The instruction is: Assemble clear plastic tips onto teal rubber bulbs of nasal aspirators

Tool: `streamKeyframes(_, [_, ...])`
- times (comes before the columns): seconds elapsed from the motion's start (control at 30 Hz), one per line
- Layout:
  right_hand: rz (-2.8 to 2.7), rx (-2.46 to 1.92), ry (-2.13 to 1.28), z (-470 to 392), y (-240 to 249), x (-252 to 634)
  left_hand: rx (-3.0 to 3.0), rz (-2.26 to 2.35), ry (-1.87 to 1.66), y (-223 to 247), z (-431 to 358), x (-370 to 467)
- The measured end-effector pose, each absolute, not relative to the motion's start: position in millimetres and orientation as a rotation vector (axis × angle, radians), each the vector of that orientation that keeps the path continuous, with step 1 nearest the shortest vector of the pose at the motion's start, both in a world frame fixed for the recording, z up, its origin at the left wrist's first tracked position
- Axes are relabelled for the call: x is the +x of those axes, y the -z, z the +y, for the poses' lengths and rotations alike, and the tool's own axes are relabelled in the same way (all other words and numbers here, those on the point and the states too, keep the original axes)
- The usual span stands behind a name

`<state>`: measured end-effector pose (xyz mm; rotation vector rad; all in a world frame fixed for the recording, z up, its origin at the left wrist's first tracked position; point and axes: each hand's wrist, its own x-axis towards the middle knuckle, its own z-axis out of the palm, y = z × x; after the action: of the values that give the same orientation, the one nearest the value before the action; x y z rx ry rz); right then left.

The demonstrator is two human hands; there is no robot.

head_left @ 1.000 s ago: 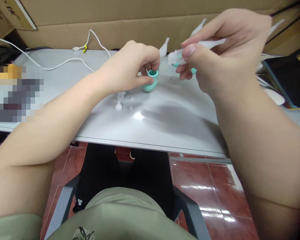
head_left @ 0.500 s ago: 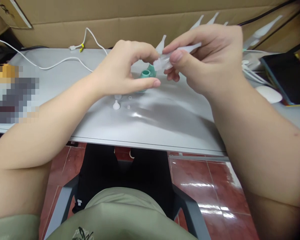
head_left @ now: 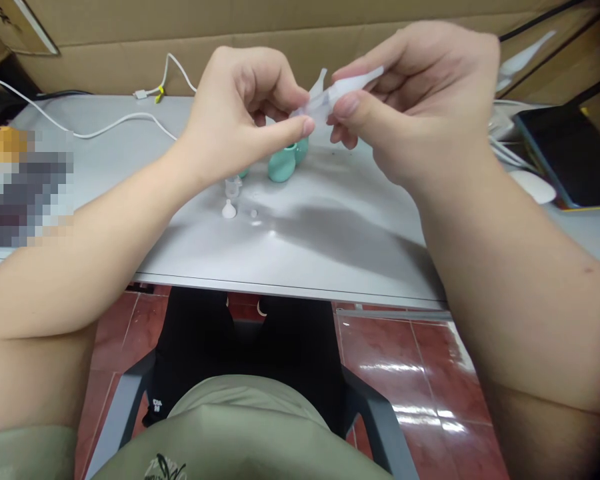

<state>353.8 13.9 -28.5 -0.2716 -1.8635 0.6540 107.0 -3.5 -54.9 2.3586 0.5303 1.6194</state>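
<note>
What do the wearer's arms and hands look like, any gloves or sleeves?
Both hands are bare: left hand and right hand have no gloves, rings or watch. Forearms are uncovered; a short olive-green sleeve shows at the left upper arm. No markings are visible.

A slim, translucent white plastic nozzle point(head_left: 347, 87) lies level in midair, pinched at both ends.

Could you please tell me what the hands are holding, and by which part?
Both hands pinch one clear plastic tube: right hand around its middle, left hand at its near end.
</note>
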Motion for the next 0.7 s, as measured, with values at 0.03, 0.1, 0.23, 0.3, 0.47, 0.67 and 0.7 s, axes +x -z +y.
streamKeyframes(0.03, [-1.864,-0.273,-0.654,15.4,29.8,353.7,2.388,0.547,-1.573,53.5,-3.7,103.9])
streamKeyframes(0.1, [-1.876,-0.276,-0.611,15.3,32.5,354.2,2.461,0.62,-1.421,47.4,-5.9,97.2])
streamKeyframes(0.23, [-1.948,-0.304,-0.379,9.0,34.4,359.4,2.576,0.653,-1.279,35.3,-8.5,89.8])
streamKeyframes(0.3, [-1.991,-0.333,-0.305,6.6,32.5,363.2,2.632,0.624,-1.315,33.5,-8.2,89.3])
streamKeyframes(0.47, [-2.044,-0.375,-0.206,4.9,26.1,368.8,2.756,0.746,-1.318,34.5,-10.8,89.9])
streamKeyframes(0.67, [-2.042,-0.293,-0.218,3.7,25.9,369.5,2.712,0.695,-1.327,32.2,-16.0,97.0])
streamKeyframes(0.7, [-2.036,-0.283,-0.214,4.8,26.5,368.6,2.717,0.713,-1.313,30.9,-17.1,97.6])
